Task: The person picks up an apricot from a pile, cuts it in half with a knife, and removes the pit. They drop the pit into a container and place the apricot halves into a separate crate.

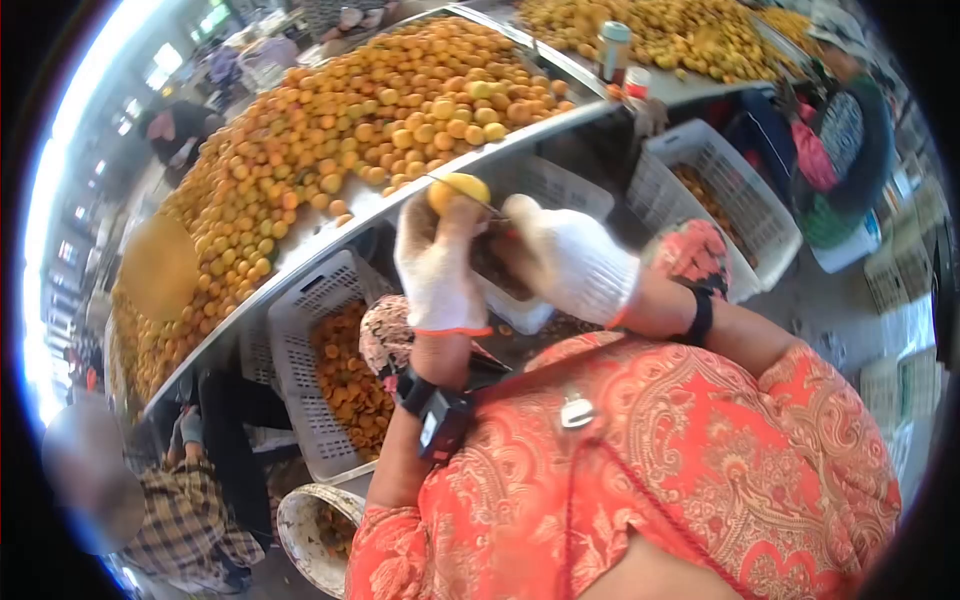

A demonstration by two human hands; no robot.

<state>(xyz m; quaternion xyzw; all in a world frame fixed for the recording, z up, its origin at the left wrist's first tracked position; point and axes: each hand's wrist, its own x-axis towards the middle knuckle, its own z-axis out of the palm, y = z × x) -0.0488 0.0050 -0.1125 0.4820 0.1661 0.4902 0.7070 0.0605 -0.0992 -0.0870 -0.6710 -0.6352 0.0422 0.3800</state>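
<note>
My left hand (437,255), in a white glove with an orange hem, is closed around a yellow apricot (458,190) just in front of the table's metal edge. My right hand (575,255), gloved the same way, is closed close beside it. A thin dark blade, apparently of a knife (478,199), runs from the right fingers across the apricot; its handle is hidden in the glove. Below the hands is a light crate (525,318), partly covered by them.
Many apricots (370,110) are heaped on the metal-edged table (350,225). White crates (300,400) (775,260) with cut orange fruit stand left and right. A bucket (300,540) is at lower left. A jar (613,50) stands on the edge. People sit on both sides.
</note>
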